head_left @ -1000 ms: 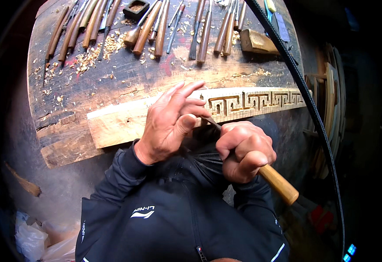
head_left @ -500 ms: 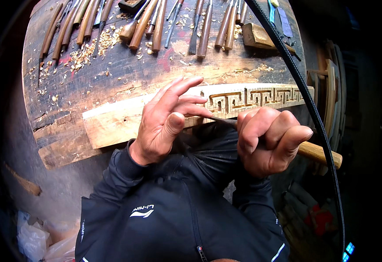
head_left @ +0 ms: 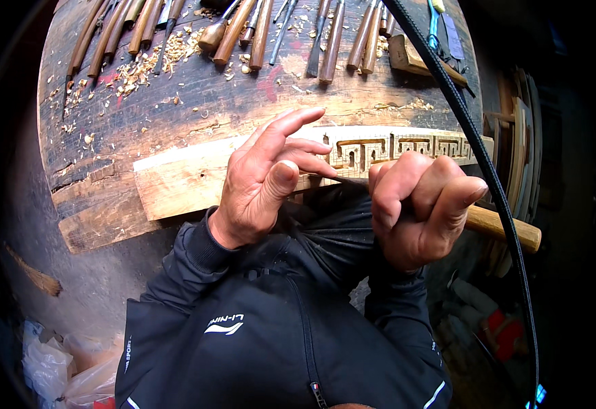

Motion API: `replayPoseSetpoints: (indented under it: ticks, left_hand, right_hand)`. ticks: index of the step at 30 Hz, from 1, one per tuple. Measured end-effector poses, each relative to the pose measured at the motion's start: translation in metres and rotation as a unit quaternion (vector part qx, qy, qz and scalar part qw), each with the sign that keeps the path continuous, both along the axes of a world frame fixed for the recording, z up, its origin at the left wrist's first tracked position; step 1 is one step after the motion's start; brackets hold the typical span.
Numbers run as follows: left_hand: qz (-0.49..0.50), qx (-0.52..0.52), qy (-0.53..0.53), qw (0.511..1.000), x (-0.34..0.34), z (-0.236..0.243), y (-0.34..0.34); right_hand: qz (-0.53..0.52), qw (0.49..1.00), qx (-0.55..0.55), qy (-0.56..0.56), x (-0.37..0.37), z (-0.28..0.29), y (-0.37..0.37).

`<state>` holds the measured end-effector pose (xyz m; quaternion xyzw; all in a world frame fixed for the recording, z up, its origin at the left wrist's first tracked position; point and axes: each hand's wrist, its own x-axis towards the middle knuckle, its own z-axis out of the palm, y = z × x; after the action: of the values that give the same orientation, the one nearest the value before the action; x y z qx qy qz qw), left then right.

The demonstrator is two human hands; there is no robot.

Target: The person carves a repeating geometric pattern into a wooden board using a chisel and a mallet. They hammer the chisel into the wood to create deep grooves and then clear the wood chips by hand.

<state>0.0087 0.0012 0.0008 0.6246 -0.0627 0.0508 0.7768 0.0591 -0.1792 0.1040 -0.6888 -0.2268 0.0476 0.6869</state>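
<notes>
Right hand [head_left: 417,213] grips wooden-handled tool [head_left: 503,228]; left hand [head_left: 258,184] spread beside carved board [head_left: 373,151].

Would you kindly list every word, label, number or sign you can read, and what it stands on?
White chest lettering on the jacket, beside a white curved mark: readable, but I won't copy it.
Small white edge lettering at the jacket's left and right: too small to read reliably.
Carved board and wooden tool handle: no lettering that I can make out.

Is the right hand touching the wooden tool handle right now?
Touching. The head view shows the right hand closed in a fist around the wooden handle, whose end sticks out to the right.
</notes>
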Motion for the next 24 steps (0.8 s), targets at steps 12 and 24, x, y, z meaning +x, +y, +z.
replayPoseSetpoints:
  ticks: [12, 24]
  left_hand:
    - [0.044, 0.026, 0.000, 0.999, 0.000, 0.001, 0.001]
    - [0.039, 0.020, 0.028, 0.999, -0.004, 0.005, 0.000]
  right_hand:
    - [-0.007, 0.995, -0.101, 0.011, -0.005, 0.015, 0.018]
    - [0.035, 0.977, -0.018, -0.209, -0.022, -0.021, 0.026]
